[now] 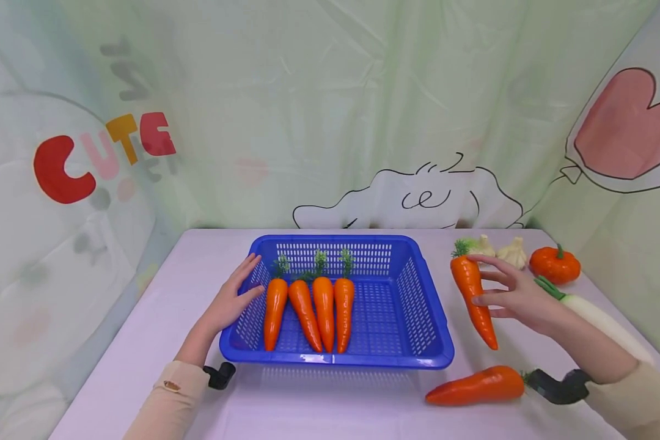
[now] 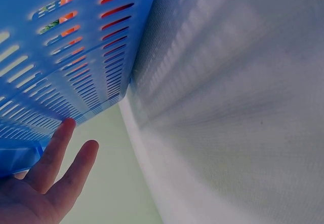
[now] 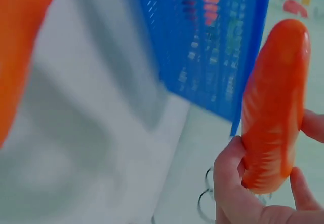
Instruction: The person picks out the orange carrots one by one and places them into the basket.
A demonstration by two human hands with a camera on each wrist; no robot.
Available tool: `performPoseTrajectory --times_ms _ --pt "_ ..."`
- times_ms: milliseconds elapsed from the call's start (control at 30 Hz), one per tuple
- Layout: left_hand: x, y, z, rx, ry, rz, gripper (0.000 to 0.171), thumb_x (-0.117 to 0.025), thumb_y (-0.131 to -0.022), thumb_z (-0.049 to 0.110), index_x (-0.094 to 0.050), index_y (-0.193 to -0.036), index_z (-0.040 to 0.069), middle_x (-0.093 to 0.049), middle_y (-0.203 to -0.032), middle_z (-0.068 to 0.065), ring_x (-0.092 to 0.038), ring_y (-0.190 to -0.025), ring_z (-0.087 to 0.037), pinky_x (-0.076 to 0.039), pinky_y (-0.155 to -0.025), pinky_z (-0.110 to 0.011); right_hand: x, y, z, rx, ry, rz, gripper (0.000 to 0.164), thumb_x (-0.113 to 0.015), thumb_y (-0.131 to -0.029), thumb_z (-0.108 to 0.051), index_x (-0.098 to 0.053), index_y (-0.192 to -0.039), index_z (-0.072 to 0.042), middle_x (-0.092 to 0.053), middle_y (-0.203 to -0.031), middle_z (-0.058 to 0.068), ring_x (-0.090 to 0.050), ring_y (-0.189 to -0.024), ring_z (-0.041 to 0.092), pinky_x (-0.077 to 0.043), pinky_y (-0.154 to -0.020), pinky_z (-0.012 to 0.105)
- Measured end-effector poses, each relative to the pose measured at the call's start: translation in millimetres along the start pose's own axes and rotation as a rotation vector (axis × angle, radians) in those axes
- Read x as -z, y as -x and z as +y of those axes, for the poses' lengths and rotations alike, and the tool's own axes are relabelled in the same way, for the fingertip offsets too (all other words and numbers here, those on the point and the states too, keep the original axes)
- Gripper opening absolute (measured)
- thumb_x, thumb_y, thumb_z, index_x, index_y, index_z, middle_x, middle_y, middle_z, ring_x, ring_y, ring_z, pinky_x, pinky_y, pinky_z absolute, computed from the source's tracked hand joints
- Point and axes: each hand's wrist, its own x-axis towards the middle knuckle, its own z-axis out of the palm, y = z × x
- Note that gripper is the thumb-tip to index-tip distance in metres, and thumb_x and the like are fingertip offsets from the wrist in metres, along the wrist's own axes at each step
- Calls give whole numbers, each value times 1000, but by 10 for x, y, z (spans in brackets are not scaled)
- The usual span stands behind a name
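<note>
A blue plastic basket [image 1: 363, 359] stands on the table with several orange carrots [image 1: 276, 311] lying side by side in its left part, leafy tops toward the back. My left hand [image 1: 232, 299] rests on the basket's left rim; in the left wrist view its fingers [image 2: 76, 176] are fairly straight along the outer wall. To the right of the basket, my right hand [image 1: 519, 296] grips another carrot [image 1: 473, 299], thumb on one side and fingers on the other, tip pointing down. That carrot [image 3: 276, 107] appears near the basket wall [image 3: 207, 57] in the right wrist view.
One more carrot [image 1: 478, 388] lies at the front right, below my right forearm. Toward the back right are garlic bulbs [image 1: 511, 252], a small orange pumpkin [image 1: 555, 264] and a white radish [image 1: 605, 324], partly hidden by the arm. Printed curtains [image 1: 330, 122] hang behind the table.
</note>
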Motion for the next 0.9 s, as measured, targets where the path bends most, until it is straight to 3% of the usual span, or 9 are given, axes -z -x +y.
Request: performPoseTrajectory --times_ms 333,567,900 --pt "3 -28 -34 -8 3 3 62 -53 -91 19 -25 -146 16 -13 -152 -9 -13 -137 -35 -19 -101 -62 -325 -142 -343 9 -118 -72 75 -64 -84 -11 -21 -144 -21 -15 -141 33 -42 -115 47 -50 -79 48" --pt "2 -19 -26 -12 2 1 62 -53 -91 18 -25 -146 14 -14 -152 -10 -13 -137 -36 -18 -101 -62 -546 -246 -478 9 -192 -121 73 -64 -84 -8 -22 -143 -17 -17 -140 31 -50 -109 38 -51 -79 45" --pt "-3 -6 -5 -3 10 2 62 -53 -91 18 -24 -146 15 -13 -152 -9 -13 -137 -36 -18 -100 -63 -788 -407 -574 16 -189 -178 75 -67 -82 -8 -24 -143 -13 -20 -140 30 -49 -110 43 -51 -78 47"
